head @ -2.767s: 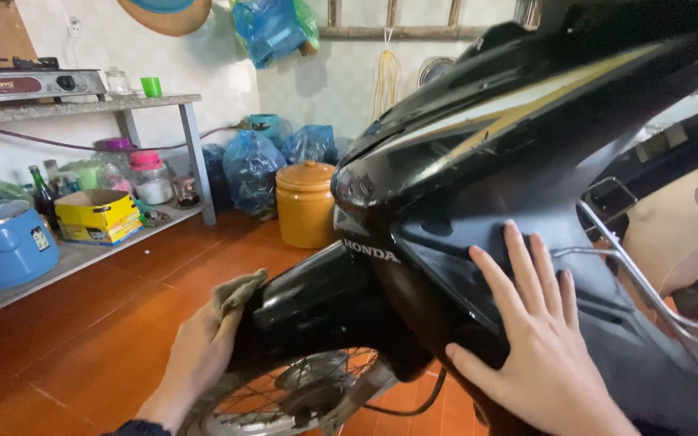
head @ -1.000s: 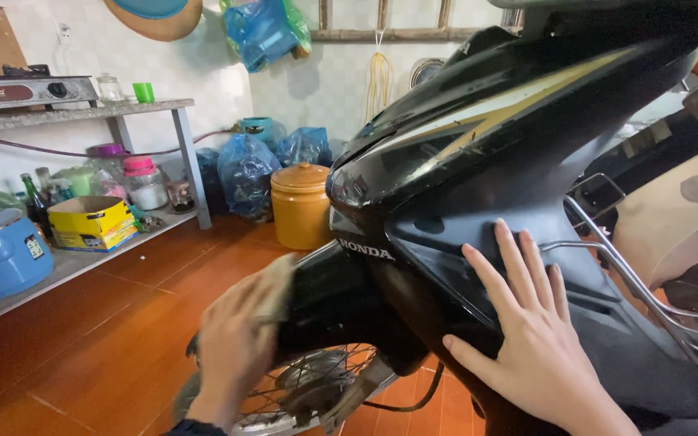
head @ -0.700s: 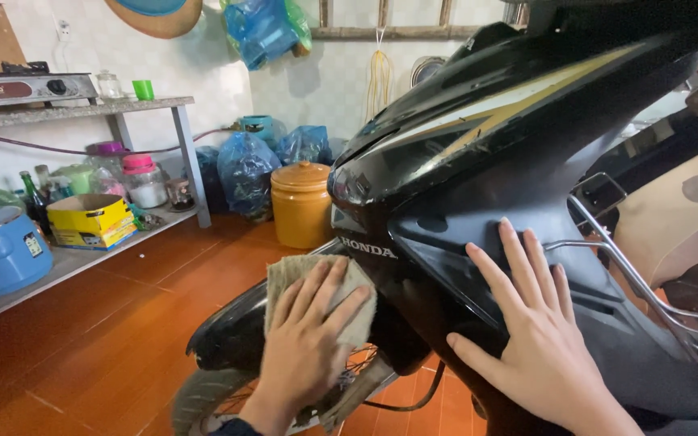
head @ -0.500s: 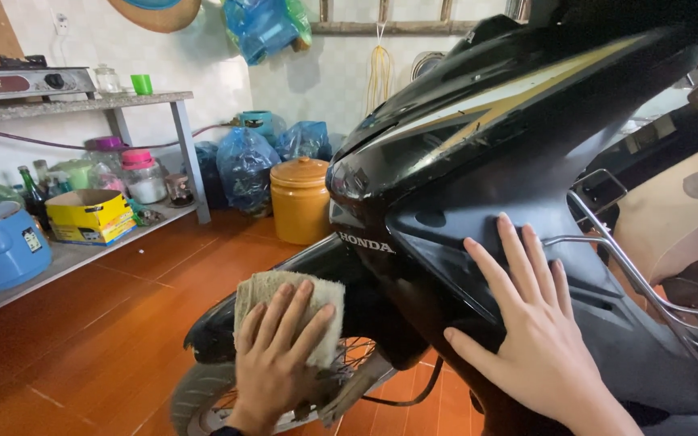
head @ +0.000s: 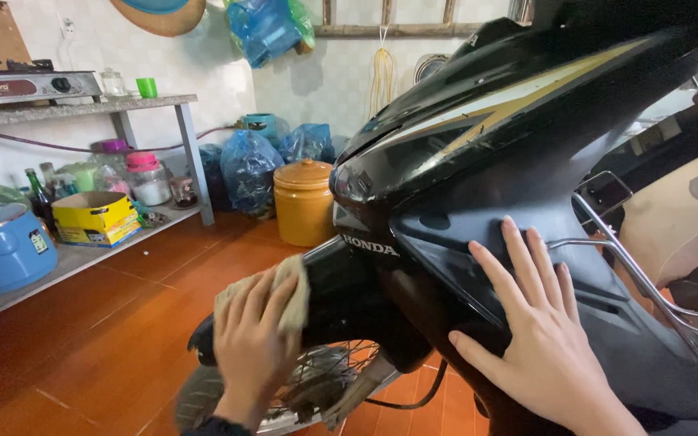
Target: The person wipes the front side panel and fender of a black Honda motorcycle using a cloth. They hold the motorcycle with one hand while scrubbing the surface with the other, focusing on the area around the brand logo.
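A black scooter (head: 494,153) fills the right half of the head view, its front facing me. My left hand (head: 252,343) presses a beige cloth (head: 294,295) against the black front mudguard (head: 341,291), above the spoked front wheel (head: 317,383). My right hand (head: 539,323) lies flat, fingers spread, on the scooter's lower front panel. It holds nothing. A chrome basket frame (head: 648,282) runs just right of that hand.
An orange lidded jar (head: 304,202) and blue plastic bags (head: 248,165) stand against the back wall. At the left, a grey shelf (head: 82,109) holds a stove, jars, a yellow box (head: 94,216) and a blue rice cooker (head: 2,246). The floor is red-brown tile.
My left hand slid the cloth along the mudguard, first toward the scooter's body, then back left and lower. My right hand stayed flat on the front panel.
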